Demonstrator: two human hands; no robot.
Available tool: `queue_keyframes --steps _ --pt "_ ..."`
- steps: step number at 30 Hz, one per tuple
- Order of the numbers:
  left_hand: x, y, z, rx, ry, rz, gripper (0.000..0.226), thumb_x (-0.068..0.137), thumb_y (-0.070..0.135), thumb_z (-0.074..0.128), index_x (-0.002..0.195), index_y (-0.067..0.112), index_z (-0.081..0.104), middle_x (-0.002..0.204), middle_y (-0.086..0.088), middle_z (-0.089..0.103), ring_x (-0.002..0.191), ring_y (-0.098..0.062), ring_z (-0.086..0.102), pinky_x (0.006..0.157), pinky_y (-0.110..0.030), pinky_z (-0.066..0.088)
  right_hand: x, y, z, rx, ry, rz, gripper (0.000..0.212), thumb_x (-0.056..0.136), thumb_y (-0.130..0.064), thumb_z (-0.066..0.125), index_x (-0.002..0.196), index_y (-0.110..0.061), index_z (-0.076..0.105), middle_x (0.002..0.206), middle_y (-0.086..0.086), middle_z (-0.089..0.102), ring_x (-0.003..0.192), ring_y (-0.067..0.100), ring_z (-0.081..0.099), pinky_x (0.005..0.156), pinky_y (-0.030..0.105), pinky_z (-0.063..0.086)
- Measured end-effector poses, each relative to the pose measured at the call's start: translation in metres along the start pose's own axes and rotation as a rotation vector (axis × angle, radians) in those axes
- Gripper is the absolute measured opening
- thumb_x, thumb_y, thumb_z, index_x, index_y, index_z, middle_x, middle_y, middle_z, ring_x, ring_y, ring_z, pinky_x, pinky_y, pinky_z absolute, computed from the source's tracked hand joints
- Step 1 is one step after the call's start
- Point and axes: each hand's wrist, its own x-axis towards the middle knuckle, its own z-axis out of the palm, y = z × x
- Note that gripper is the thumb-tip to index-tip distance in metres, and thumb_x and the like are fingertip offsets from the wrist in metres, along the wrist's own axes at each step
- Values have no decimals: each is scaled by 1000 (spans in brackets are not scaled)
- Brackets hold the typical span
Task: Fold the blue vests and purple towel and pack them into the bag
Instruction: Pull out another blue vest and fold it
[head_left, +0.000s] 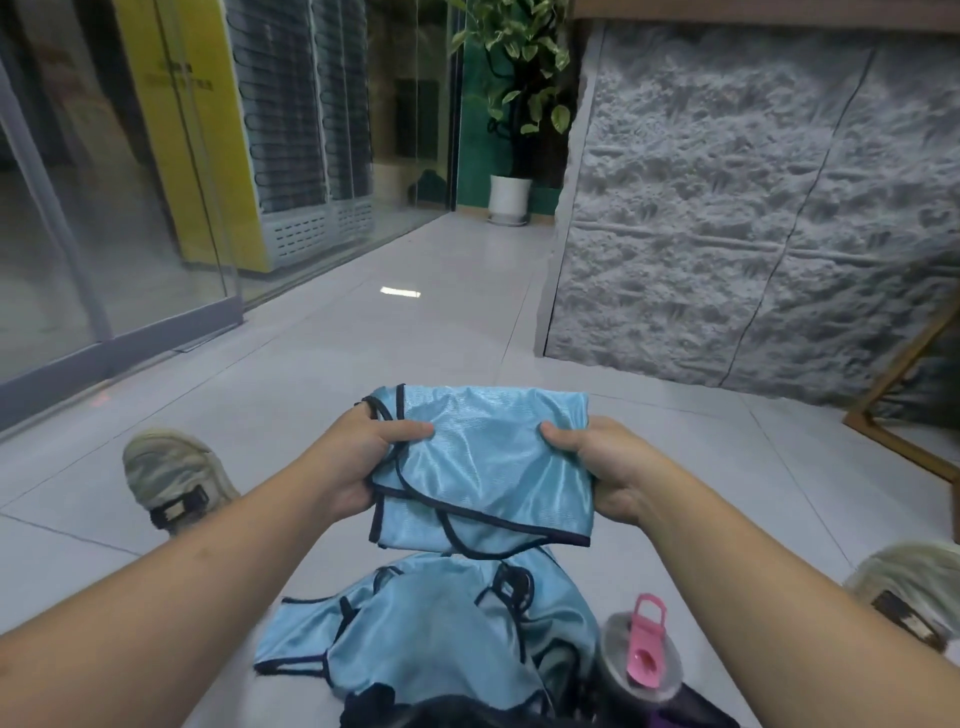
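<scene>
Our left hand (358, 462) reaches out, its grip pinching the left edge of a folded blue vest (483, 467) held above the floor (363, 332). Our right hand (608, 467) pinches the right edge. Below, more blue vests (415, 629) lie in a heap, touching a bottle (641, 660) with a pink lid.

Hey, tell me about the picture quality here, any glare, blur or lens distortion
Head view: wide-angle bending bows the glass wall and stone panel; a bright glare patch sits on the floor tiles; the held folded blue vest is sharp with a satin sheen; the bottle and right shoe near the bottom edge look blurred.
</scene>
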Motion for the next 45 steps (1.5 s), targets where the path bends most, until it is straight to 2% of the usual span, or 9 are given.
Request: queue_keyframes --steps 4,9,13,21,30,34,36,39,45 --pt "-16 -25 -2 6 40 -44 47 83 -6 78 126 -2 59 108 -24 76 94 -42 76 71 -47 63 -9 31 -2 -36 59 36 22 100 -11 68 118 1 69 108 20 78 100 37 77 88 52 63" --pt "-46 -61 -6 22 50 -112 55 79 -5 82 127 -1 57 109 -25 76 96 -44 75 80 -56 62 -32 66 -13 -92 85 62 20 101 -9 66 117 2 69 107 23 77 98 40 76 90 56 61" --pt "-76 -97 -10 40 51 -185 49 81 -5 81 125 0 59 108 -23 76 96 -43 76 79 -54 62 -59 104 -16 -136 105 106 16 102 -8 64 116 -1 69 106 22 78 97 41 76 90 58 61" --pt "-149 -170 -26 81 108 -315 49 81 -8 80 124 3 60 105 -20 78 93 -43 76 85 -62 60 -107 190 -21 -154 132 245 28 95 11 61 117 -5 68 105 21 77 97 42 75 88 58 61" --pt "-190 -204 -43 155 56 -374 36 85 -7 77 118 2 65 105 -21 78 94 -42 76 87 -58 61 -134 237 -24 -272 -1 374 36 89 17 49 114 4 72 107 27 76 98 45 75 90 60 60" --pt "-186 -222 -48 209 21 -481 65 72 -2 88 130 1 59 113 -23 75 100 -45 74 88 -61 59 -131 248 -24 -381 -44 458 34 87 13 52 113 4 72 110 27 75 101 46 74 91 62 59" --pt "-180 -225 -45 222 17 -479 58 76 -4 84 129 0 60 110 -23 76 97 -43 75 89 -60 60 -124 252 -22 -384 -18 456 33 89 12 54 114 2 72 109 25 76 99 44 75 88 59 61" --pt "-169 -219 -41 168 63 -448 33 86 -10 72 117 -2 66 103 -23 77 93 -43 76 90 -59 59 -111 250 -12 -320 73 415 30 90 10 57 117 2 68 110 26 74 96 43 75 83 56 63" --pt "-136 -222 -45 19 148 -410 42 85 -18 66 122 1 61 109 -25 75 99 -47 74 93 -65 56 -82 259 6 -175 248 235 30 84 -1 66 113 -5 70 105 17 77 94 38 75 84 56 63"
